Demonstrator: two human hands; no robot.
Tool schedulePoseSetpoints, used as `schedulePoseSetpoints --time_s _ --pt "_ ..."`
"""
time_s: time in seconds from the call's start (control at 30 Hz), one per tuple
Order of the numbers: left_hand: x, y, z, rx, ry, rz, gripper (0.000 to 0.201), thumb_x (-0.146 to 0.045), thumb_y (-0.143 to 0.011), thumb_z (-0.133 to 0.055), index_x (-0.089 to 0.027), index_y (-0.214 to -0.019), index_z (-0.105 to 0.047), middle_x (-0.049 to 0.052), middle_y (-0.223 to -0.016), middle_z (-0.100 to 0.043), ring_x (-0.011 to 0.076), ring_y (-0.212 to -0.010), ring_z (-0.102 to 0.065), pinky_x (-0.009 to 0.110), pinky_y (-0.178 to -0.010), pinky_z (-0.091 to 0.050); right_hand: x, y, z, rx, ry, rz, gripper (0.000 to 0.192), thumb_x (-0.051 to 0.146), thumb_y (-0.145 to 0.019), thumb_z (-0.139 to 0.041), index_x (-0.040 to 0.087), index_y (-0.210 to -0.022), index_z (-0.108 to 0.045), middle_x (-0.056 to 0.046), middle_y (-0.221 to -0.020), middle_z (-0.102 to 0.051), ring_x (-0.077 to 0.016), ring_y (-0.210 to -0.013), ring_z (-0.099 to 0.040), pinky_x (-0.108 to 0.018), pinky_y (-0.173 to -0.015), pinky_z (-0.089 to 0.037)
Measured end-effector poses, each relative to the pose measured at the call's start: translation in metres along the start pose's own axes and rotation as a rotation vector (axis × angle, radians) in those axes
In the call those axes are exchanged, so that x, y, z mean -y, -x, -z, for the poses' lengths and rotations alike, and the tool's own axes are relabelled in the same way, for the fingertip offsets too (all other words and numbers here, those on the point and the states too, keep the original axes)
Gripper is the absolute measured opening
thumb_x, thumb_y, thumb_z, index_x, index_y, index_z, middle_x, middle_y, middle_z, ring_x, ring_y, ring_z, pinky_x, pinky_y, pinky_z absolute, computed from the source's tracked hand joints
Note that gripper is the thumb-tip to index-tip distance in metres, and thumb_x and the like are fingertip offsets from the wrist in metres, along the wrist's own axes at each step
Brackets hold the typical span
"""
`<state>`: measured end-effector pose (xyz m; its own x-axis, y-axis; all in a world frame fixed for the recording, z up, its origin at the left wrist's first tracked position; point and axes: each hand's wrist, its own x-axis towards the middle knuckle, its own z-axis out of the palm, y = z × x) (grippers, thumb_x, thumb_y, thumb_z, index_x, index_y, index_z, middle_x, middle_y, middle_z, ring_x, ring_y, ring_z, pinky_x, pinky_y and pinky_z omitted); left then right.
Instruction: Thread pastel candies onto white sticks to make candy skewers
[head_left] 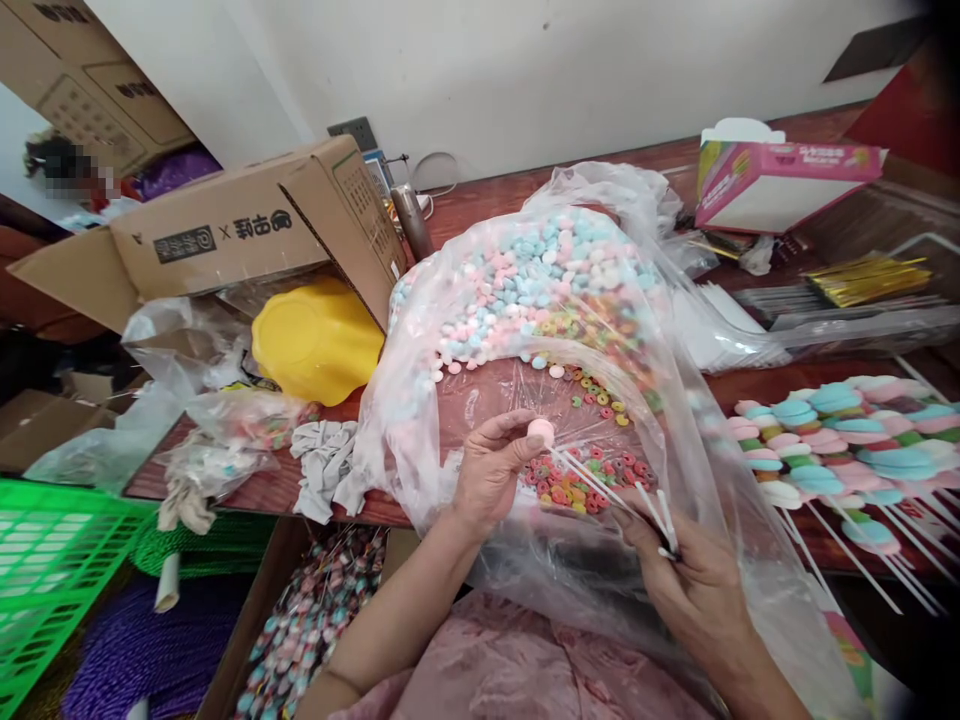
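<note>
Between thumb and fingers, my left hand (491,465) pinches a round pink marshmallow (541,432) over the plastic bag. My right hand (690,570) is closed around several thin white sticks (589,478); the end of one reaches the marshmallow, though I cannot tell whether it has gone in. Below the hands, a large clear plastic bag (409,440) lies spread on the table. It holds a heap of pink, blue and white marshmallows (525,260), with ring-shaped coloured candies (585,325) beside them. More rings (574,485) lie close under the sticks.
At right lie finished marshmallow skewers (840,440), with gold twist ties (870,280) behind. An open cardboard box (217,235) and a yellow scalloped container (319,340) stand left. Grey gloves (324,465) lie at the table edge, a green basket (56,580) below. A person is at far left.
</note>
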<state>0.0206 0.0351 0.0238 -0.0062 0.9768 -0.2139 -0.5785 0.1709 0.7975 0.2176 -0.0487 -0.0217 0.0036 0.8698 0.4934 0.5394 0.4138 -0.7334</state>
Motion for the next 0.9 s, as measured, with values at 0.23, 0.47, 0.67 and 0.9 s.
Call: schedulePoseSetpoints --time_s 0.23,0.47,0.67,0.9 --pt "0.012 -0.004 0.006 -0.045 -0.271 -0.334 0.025 -0.029 -0.061 -0.091 -0.023 -0.082 -0.078 -0.001 -0.078 -0.075 0.0123 -0.071 -0.067 0.025 -0.067 -0.056 0.014 -0.008 0.001 0.082 0.132 0.097 0.047 0.008 -0.084 -0.047 0.024 -0.12 -0.072 -0.005 -0.106 -0.079 -0.0205 -0.084 -0.078 -0.032 -0.078 -0.064" --pt "0.012 -0.003 0.007 0.127 -0.804 -0.848 0.01 -0.018 -0.084 -0.074 -0.025 -0.089 -0.079 0.003 -0.085 -0.079 0.0171 -0.079 -0.07 0.034 -0.078 -0.057 0.024 -0.006 -0.004 0.135 0.147 0.054 0.068 0.002 -0.078 -0.042 0.025 -0.138 -0.063 -0.004 -0.112 -0.078 -0.0191 -0.089 -0.077 -0.029 -0.077 -0.062" --pt "0.011 -0.007 0.005 0.225 -0.937 -0.955 0.017 -0.016 -0.09 -0.065 -0.025 -0.097 -0.078 0.006 -0.09 -0.079 0.0178 -0.082 -0.073 0.033 -0.077 -0.059 0.017 -0.002 -0.012 0.065 0.027 -0.06 0.045 0.01 -0.09 -0.048 0.025 -0.127 -0.069 -0.004 -0.104 -0.079 -0.0211 -0.086 -0.077 -0.03 -0.075 -0.062" --pt "0.015 -0.006 0.008 0.407 -1.184 -1.191 0.031 -0.013 -0.091 -0.053 -0.024 -0.105 -0.077 0.01 -0.101 -0.078 0.0205 -0.084 -0.073 0.034 -0.072 -0.059 0.012 -0.002 -0.015 0.041 -0.016 -0.134 0.042 0.013 -0.091 -0.05 0.026 -0.126 -0.071 -0.003 -0.104 -0.079 -0.0208 -0.08 -0.076 -0.032 -0.074 -0.062"
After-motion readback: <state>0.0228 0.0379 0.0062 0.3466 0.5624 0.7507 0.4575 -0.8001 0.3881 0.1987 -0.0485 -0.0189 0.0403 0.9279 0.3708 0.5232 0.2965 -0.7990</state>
